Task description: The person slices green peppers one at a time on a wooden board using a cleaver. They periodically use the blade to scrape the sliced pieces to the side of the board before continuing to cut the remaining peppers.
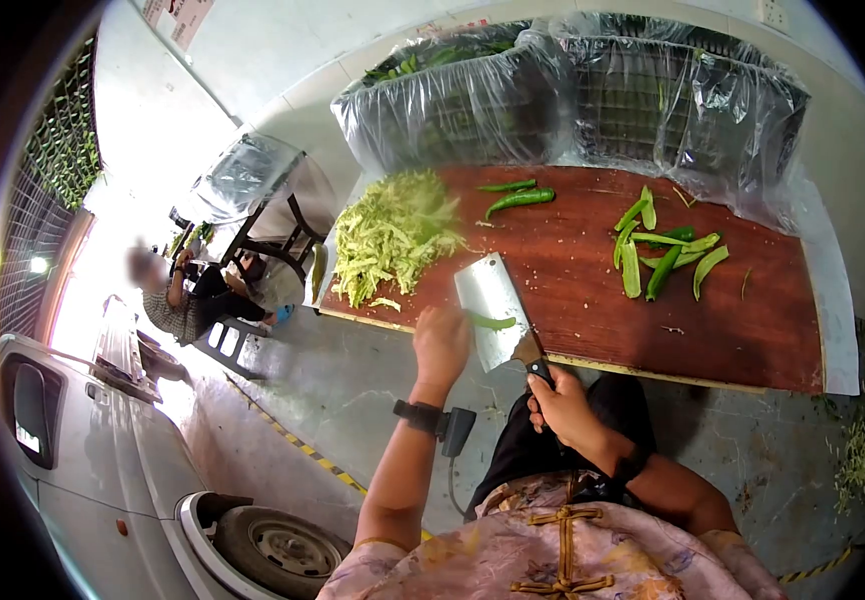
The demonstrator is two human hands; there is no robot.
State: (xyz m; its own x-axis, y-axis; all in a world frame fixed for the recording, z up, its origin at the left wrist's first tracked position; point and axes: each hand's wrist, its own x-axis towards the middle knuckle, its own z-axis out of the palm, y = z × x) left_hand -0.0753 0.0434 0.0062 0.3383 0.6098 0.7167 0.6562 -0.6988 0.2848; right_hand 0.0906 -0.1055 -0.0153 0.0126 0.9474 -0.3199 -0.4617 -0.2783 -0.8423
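Observation:
My right hand [559, 405] is wrapped round the dark handle of a cleaver [488, 305], whose broad blade points up and left over the table's front edge. Beside the blade, my left hand [442, 342] is closed round one end of a green pepper piece [494, 322] that stretches across the blade. Shredded pale green pepper [388, 235] lies heaped at the table's left end. Two whole green peppers [521, 200] rest near the back edge. Split and whole peppers [664, 262] are scattered on the right part of the red-brown table [573, 270].
Plastic-covered crates [453, 110] line the table's back edge along the wall. At the left, another person [178, 305] sits on a stool near a small table. A vehicle [103, 460] stands at the lower left.

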